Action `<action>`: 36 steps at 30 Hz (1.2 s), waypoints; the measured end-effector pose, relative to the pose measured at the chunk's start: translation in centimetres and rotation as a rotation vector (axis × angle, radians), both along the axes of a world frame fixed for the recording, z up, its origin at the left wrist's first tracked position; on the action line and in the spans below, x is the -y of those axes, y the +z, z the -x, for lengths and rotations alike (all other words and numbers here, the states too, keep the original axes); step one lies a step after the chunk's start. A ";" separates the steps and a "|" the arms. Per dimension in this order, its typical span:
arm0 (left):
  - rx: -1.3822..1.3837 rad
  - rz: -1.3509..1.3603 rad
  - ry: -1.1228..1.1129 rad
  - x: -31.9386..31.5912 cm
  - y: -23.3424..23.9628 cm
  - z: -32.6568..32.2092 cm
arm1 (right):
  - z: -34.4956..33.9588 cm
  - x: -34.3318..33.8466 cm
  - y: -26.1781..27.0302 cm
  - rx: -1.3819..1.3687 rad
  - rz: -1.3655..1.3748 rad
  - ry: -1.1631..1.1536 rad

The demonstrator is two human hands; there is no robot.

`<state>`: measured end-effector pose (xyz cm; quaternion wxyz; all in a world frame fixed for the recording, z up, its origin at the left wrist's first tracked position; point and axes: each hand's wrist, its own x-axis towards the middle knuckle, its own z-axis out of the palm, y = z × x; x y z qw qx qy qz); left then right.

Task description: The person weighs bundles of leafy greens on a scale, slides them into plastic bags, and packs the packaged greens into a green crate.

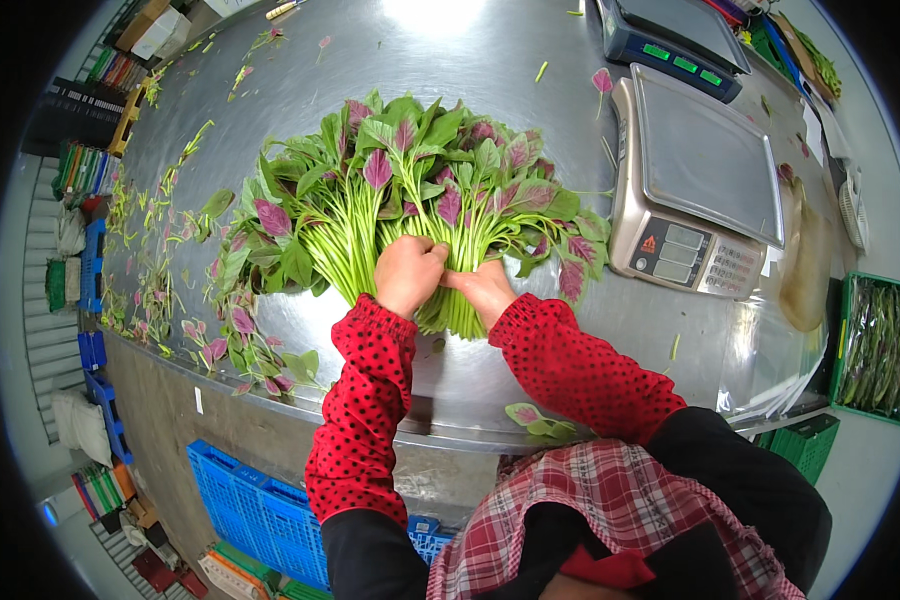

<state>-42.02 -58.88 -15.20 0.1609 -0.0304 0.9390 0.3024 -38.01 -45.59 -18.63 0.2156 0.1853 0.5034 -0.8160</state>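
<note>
A bunch of red-and-green amaranth (pixel 454 311) lies on the steel table, its cut stem ends towards me and its leaves pointing away. My left hand (pixel 411 274) closes around the left side of these stems. From the right, my right hand (pixel 484 291) grips the same stems, its thumb laid across them to meet the left fingers. Some fingers of both hands are hidden by the stems. Just left of my left hand rests another sheaf of amaranth stems (pixel 337 244), its leaves merging with those of the held bunch.
A weighing scale (pixel 709 161) stands close on the right, with a second scale (pixel 675 49) behind it. Amaranth trimmings (pixel 154 255) litter the table's left side. Clear plastic bags (pixel 769 375) lie at the right front edge. A blue plastic pallet (pixel 259 510) is below the table.
</note>
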 end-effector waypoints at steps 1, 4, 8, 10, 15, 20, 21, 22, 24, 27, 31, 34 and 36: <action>0.000 0.007 0.004 0.4 -0.2 -0.3 | -0.1 0.5 0.5 0.000 0.032 -0.027; 0.223 -0.516 0.235 0.2 0.6 -1.0 | 0.1 -0.5 0.5 0.036 0.047 -0.005; 0.079 -0.196 0.037 -0.4 1.1 -1.7 | -0.1 0.4 0.6 0.008 -0.048 -0.082; 0.001 -0.271 0.085 -0.4 3.3 -2.3 | 0.4 -1.1 0.5 0.010 -0.001 -0.061; -0.024 -0.382 0.081 1.6 -0.9 -6.4 | 1.1 -4.3 0.9 0.080 0.007 0.187; -0.195 0.120 0.068 -1.1 -3.6 -7.1 | 0.5 -3.1 -1.5 0.000 -0.240 0.134; -0.147 0.182 0.036 -1.7 -3.8 -7.0 | 0.5 -3.1 -2.0 0.037 -0.329 0.138; -0.066 0.205 0.013 -2.3 -3.7 -6.9 | 0.5 -3.0 -2.4 0.026 -0.337 0.129; -0.126 0.160 0.042 -2.9 -3.7 -7.6 | 0.3 -3.4 -2.7 0.004 -0.320 0.111; -0.119 0.083 0.110 -3.4 -3.6 -8.4 | 0.4 -3.9 -3.0 -0.015 -0.293 0.124; -0.204 -0.251 0.254 -4.4 -3.0 -9.7 | 0.2 -4.2 -0.9 -0.013 -0.084 0.149; -0.375 -0.063 0.144 -6.3 -1.3 -11.0 | 0.4 -4.5 0.0 -0.026 -0.149 0.218; -0.420 -0.196 0.148 -5.9 -1.1 -11.1 | 1.2 -5.5 -0.4 -0.041 -0.259 0.282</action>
